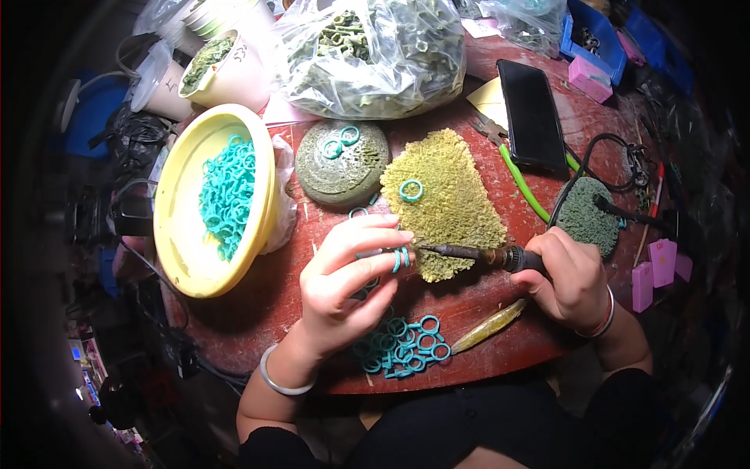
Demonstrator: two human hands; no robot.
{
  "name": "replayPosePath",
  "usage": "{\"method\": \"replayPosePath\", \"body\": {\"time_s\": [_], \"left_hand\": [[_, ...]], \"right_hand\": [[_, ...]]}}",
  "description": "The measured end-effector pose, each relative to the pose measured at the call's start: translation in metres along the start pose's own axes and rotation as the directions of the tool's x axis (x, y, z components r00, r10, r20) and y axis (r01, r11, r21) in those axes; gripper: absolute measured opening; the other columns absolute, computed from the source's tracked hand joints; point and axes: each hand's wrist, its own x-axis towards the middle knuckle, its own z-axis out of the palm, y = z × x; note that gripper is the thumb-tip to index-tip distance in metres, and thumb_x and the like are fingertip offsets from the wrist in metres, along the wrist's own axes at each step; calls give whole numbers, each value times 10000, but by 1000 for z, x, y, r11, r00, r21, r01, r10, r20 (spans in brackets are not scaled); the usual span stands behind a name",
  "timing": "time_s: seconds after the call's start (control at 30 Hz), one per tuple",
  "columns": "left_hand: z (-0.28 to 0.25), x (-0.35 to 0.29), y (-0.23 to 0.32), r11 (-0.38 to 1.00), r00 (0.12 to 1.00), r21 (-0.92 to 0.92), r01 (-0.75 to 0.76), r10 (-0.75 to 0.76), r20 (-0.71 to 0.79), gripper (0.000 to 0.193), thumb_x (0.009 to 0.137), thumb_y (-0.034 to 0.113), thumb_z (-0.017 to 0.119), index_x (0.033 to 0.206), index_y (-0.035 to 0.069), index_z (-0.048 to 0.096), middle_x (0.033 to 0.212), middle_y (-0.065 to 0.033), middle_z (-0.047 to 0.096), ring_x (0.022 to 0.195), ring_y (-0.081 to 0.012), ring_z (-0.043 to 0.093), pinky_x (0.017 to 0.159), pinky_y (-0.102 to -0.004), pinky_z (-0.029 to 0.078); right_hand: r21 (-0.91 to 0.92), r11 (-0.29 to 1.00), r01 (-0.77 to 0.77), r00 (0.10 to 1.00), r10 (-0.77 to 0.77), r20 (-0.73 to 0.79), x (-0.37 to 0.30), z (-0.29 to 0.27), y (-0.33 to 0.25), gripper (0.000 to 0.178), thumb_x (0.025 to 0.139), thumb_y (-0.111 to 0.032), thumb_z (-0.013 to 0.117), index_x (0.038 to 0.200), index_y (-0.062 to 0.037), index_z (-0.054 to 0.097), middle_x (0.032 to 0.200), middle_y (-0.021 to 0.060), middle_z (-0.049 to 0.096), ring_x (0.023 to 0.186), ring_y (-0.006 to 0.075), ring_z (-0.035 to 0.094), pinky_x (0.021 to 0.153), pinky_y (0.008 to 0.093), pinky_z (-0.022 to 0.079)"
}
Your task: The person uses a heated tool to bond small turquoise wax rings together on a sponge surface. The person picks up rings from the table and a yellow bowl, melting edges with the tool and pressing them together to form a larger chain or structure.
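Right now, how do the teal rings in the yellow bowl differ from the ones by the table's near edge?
The bowl rings are piled in a dense heap, while the edge rings lie in a loose, shallow cluster. The bowl rings look far more numerous than the edge rings. The bowl rings sit inside the yellow bowl; the edge rings lie on the red tabletop. Both groups are small and teal.
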Motion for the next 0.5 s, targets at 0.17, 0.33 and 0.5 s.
{"method": "replayPosePath", "body": {"time_s": [0.17,0.33,0.5], "left_hand": [[1,-6,0,980,960,-58,191,-199,-200,196,828,-78,732,1008,-8,766,1055,-148,691,963,-240,680,856,-341,568],[-4,-4,-1,870,854,-271,412,-473,-217,97,852,-37,768,942,-5,748,1006,-107,651,901,-169,665,777,-285,543],[-9,-2,-2,969,975,124,214,-220,38,192,773,-10,829,930,-1,718,987,-106,617,853,-219,637,776,-326,537]], "right_hand": [[-22,998,-55,999,55,-3,2,0,0,312,905,-241,810,925,2,615,790,114,599,613,288,634,529,375,505],[-32,998,-51,999,51,-8,1,2,1,311,910,-236,807,927,3,611,781,115,596,613,290,637,529,376,507],[-25,997,-67,998,67,2,1,2,1,307,912,-235,806,934,2,610,787,118,599,617,293,643,530,378,507]]}}
